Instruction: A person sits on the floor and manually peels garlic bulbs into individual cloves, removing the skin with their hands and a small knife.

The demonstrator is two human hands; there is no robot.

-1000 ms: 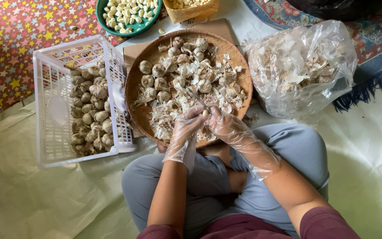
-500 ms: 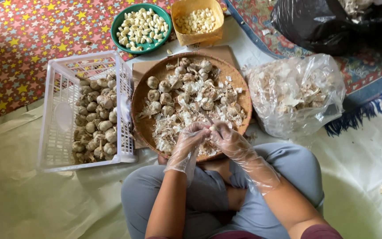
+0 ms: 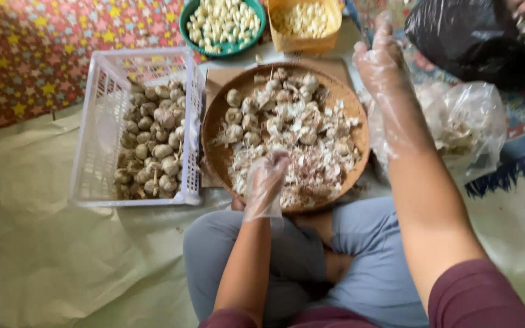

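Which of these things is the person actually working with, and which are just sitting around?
In use:
- round wooden tray of garlic bulbs and skins
- left hand, gloved, on the garlic
- right hand, gloved, raised beyond the tray
- white basket of whole bulbs
- green bowl and yellow tub of cloves

Lying about:
- star-patterned mat
- black bag

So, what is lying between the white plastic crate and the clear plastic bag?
In the head view, the round woven tray heaped with garlic bulbs and papery skins lies between the white crate and the clear bag.
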